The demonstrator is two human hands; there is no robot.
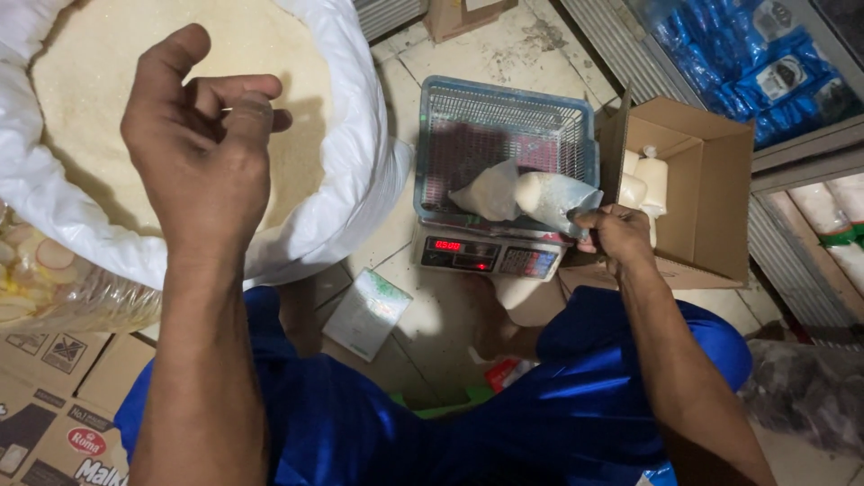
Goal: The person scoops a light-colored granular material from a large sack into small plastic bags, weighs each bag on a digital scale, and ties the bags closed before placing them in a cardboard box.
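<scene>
My left hand hovers over a large white sack full of pale granules, fingers curled in; whether it holds anything I cannot tell. My right hand grips the twisted neck of a clear plastic bag of white granules, which lies in the blue mesh basket on a digital scale with a red lit display. A second small filled bag lies beside it in the basket.
An open cardboard box with several filled white bags stands right of the scale. A clear bag of crackers and printed cartons are at left. Shelves with blue packets are at the upper right.
</scene>
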